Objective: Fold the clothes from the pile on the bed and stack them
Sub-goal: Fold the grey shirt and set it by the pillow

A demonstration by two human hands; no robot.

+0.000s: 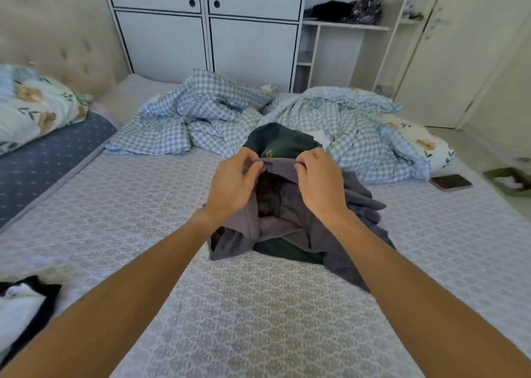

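- On the bed (258,306), near the middle of the patterned sheet, lay the small pile: a grey garment (287,219) draped over a dark green garment (275,142), which showed both behind it and under its near edge.
- Both hands were raised over the pile. The left hand (232,185) and the right hand (319,185) each pinched the grey garment's upper hem between thumb and curled fingers, holding that edge taut between them while the rest hung crumpled onto the pile.
- By the look of it, the step in hand was picking out one piece and finding its edge, ahead of any fold.
- Next would likely call for lifting it off the green one, shaking it flat, and laying it on bare sheet nearer the person.
- A checked blanket (207,119) lay bunched behind, and a phone (451,182) sat off to the right.
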